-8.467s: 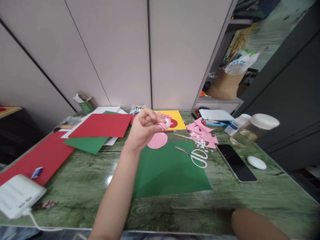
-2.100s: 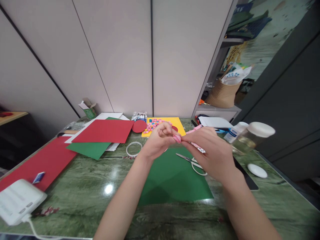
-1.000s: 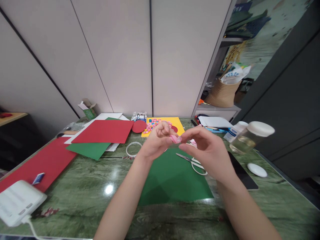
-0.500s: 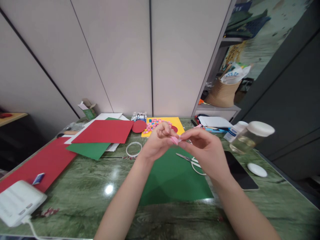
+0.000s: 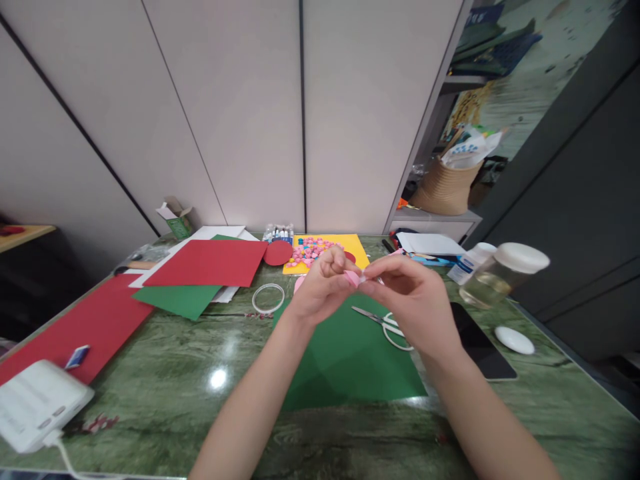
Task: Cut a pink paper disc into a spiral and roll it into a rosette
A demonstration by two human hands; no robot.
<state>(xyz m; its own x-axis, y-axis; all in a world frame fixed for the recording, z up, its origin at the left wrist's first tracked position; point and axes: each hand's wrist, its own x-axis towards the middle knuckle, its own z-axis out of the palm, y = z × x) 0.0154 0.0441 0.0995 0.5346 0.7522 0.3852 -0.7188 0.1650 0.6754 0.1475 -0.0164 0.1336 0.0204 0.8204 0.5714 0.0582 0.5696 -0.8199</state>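
Above the green paper sheet (image 5: 350, 367), my left hand (image 5: 317, 293) pinches a small piece of pink paper (image 5: 352, 277) between thumb and fingers. My right hand (image 5: 423, 303) is closed at the piece's right end, its thumb and forefinger pressed together on a tiny whitish bit (image 5: 362, 278); whether that is tape or part of the paper I cannot tell. White-handled scissors (image 5: 393, 327) lie on the green sheet below the right hand, with the blades pointing left. A roll of tape (image 5: 268, 299) rests on the table left of my left hand.
Pink beads (image 5: 313, 250) cover a yellow sheet (image 5: 353, 241) at the back, beside a red paper disc (image 5: 278, 253). Red paper (image 5: 205, 262) lies stacked on the left. A phone (image 5: 483, 343), a lidded jar (image 5: 493, 280) and a white charger (image 5: 40, 403) stand or lie around.
My left hand has shifted slightly right and turned a little, and the pink piece with it. The right hand stays pinched at its end. More of a pink piece shows behind the left wrist.
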